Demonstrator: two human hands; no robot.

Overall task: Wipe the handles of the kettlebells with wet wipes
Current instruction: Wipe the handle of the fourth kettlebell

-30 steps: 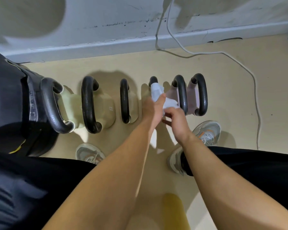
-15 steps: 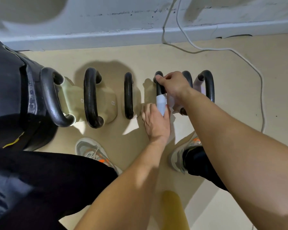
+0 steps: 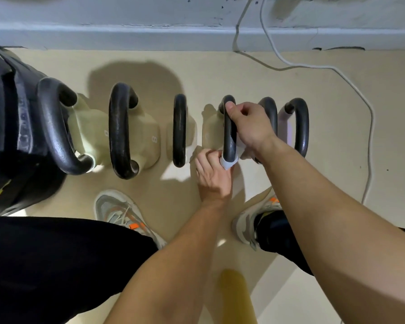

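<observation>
Right hand clamps the handle, surely heavy; just beneath those fingers, left hand pinches the limp wet wipe round it.

White cable (loose) along baseboard

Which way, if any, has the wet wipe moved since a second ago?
Yes. The wet wipe, in the left hand, slid along the black handle from its wall end to its near end.

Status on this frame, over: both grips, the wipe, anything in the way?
Left-hand grip pinching wet wipe round near end of fourth handle. Right-hand grip holding same handle's far end. Neighbouring handle close by right-hand grip, not blocking.
</observation>
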